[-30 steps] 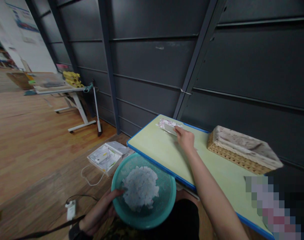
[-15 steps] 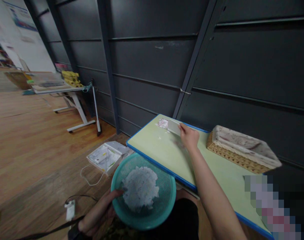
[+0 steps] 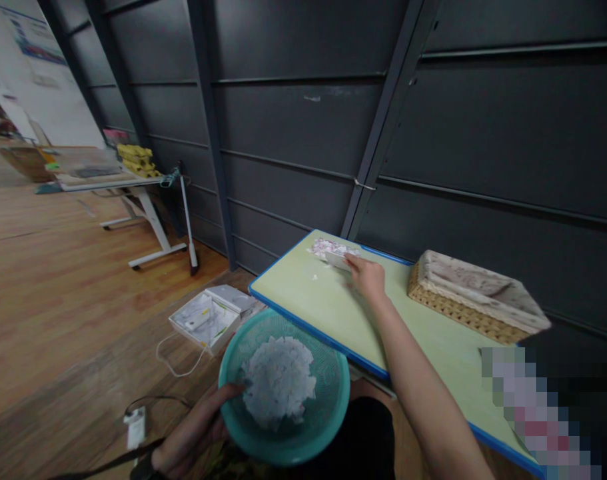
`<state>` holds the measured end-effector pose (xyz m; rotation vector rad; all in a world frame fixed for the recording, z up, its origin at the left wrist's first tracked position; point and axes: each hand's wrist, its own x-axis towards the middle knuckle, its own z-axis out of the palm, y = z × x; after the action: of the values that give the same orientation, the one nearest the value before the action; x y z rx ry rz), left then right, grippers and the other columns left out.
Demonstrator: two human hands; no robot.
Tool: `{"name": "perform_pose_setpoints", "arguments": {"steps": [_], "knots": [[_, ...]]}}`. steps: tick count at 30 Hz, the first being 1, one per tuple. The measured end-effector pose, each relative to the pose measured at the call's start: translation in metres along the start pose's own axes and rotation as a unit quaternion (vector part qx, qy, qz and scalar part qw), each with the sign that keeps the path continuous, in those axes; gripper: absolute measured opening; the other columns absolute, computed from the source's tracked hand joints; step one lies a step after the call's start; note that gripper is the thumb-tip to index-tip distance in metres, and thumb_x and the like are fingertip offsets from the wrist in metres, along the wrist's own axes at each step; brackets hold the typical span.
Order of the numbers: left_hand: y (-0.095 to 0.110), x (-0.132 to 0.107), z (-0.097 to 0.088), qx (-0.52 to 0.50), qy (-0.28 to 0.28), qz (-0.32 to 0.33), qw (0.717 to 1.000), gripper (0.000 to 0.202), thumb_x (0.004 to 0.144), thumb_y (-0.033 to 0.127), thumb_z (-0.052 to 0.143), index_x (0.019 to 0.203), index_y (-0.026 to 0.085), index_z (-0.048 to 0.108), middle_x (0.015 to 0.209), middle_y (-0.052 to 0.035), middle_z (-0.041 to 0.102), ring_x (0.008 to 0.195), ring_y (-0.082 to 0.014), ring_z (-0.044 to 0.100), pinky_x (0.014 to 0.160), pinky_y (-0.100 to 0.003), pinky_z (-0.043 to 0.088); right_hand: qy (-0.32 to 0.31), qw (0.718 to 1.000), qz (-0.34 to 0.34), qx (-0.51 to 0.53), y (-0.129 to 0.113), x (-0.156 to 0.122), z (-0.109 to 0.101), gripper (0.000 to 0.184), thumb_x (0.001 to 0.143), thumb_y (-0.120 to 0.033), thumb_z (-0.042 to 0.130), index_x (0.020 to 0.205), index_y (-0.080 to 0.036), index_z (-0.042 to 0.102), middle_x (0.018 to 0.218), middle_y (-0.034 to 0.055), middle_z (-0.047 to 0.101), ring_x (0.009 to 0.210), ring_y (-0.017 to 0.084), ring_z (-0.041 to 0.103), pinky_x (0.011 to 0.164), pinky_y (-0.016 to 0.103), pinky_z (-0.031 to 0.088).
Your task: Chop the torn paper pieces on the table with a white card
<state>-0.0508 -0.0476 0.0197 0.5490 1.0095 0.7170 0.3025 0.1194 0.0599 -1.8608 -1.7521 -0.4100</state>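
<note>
My left hand (image 3: 193, 433) grips the rim of a teal mesh basket (image 3: 328, 427) held below the table edge; a heap of white paper scraps (image 3: 278, 380) lies in it. My right hand (image 3: 366, 277) reaches across the pale green table (image 3: 303, 293) and holds a flat white card (image 3: 337, 259) with its edge against a small pile of scraps (image 3: 323, 247) at the far corner. A few loose scraps (image 3: 314, 275) lie just in front of that pile.
A wicker tray (image 3: 463, 313) with cloth lining stands at the table's right rear. An open white box (image 3: 203, 320) and cable lie on the wooden floor. A dark panelled wall runs behind; a white folding table (image 3: 108, 177) stands far left.
My right hand swung the card back to the right, then came down against the scrap pile again. The basket and left hand stayed nearly still; the view shifted a little.
</note>
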Motion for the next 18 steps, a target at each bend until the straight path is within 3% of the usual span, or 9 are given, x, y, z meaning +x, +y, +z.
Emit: {"name": "perform_pose_setpoints", "arguments": {"steps": [6,10,18], "knots": [[0.004,-0.001,0.003,0.01,0.013,-0.021,1.0,0.045,0.064,0.037,0.077,0.102,0.014,0.07,0.081,-0.005,0.081,0.087,-0.0289,0.073,0.074,-0.033,0.058,0.033,0.997,-0.018,0.063,-0.008,0.002,-0.005,0.031,0.09,-0.038,0.047,0.108,-0.027,0.07,0.106,0.0045,0.071,0.091,0.02,0.067,0.078,0.028,0.047],[0.002,0.0,0.0,0.009,0.005,-0.017,1.0,0.035,0.065,0.037,0.076,0.093,0.016,0.072,0.08,-0.0029,0.081,0.088,-0.0284,0.073,0.074,-0.032,0.057,0.056,0.998,0.015,0.028,-0.006,0.003,-0.011,0.034,0.091,-0.038,0.044,0.109,-0.026,0.07,0.101,0.0061,0.072,0.085,0.021,0.067,0.074,0.029,0.046],[-0.002,0.006,-0.006,-0.002,-0.017,-0.022,1.0,0.04,0.066,0.042,0.075,0.097,0.017,0.07,0.092,-0.0069,0.08,0.093,-0.0309,0.072,0.082,-0.04,0.056,0.052,0.998,0.032,-0.009,-0.004,0.002,-0.015,0.036,0.091,-0.039,0.042,0.11,-0.024,0.069,0.096,0.008,0.073,0.081,0.022,0.067,0.068,0.028,0.042]]}}
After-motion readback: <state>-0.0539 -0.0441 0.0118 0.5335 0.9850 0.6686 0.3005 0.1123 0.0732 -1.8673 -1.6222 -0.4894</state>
